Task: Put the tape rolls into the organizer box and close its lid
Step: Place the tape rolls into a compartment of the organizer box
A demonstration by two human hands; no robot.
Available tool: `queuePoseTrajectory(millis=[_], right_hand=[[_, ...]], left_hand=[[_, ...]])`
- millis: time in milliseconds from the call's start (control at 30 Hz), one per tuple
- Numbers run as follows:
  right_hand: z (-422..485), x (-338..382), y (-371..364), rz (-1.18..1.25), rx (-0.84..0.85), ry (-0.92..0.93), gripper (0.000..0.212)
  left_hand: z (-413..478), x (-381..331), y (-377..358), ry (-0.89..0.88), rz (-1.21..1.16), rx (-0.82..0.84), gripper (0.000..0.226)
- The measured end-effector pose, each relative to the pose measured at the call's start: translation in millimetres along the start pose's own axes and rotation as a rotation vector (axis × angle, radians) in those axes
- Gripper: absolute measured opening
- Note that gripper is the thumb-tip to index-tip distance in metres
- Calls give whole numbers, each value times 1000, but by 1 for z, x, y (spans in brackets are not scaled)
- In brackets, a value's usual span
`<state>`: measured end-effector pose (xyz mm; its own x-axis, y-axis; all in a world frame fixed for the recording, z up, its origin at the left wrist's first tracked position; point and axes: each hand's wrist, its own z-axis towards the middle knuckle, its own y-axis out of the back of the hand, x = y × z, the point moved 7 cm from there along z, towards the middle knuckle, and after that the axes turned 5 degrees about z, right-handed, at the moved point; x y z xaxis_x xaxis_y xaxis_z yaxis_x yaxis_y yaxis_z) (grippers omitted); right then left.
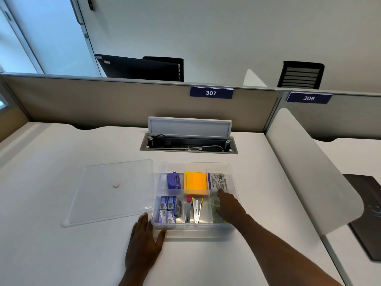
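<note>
A clear plastic organizer box point(194, 166) stands open on the white desk, split into compartments. Its clear lid point(111, 190) lies flat on the desk to the left of it. My right hand point(228, 207) reaches into the front right compartment, where clear tape rolls point(215, 203) show beside and under the fingers; whether the fingers grip a roll is hidden. My left hand point(144, 242) rests flat on the desk with its fingers spread, touching the box's front left corner.
Other compartments hold a purple hole punch point(173, 180), orange sticky notes point(195, 183), staple boxes point(168, 209), metal clips point(193, 209) and a printed packet point(218, 180). An open cable hatch point(188, 144) lies behind the box. A curved white divider point(309, 172) rises on the right.
</note>
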<state>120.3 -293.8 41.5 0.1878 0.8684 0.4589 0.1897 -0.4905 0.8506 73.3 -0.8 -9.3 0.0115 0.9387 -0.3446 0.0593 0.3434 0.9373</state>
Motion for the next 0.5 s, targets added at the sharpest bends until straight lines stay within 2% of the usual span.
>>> queuePoseTrajectory(millis=[167,333,500], right_hand=[[0,2,14,89,-56,12,55],[3,0,46,108,-162,-95,25],[-7,-4,38,-117,73,-182,29]], left_hand=[[-1,-2,2,-4,-9,-11,101],[-1,-2,2,-8,-2,-11,92],[-2,-2,3,-6,3,-14,88]])
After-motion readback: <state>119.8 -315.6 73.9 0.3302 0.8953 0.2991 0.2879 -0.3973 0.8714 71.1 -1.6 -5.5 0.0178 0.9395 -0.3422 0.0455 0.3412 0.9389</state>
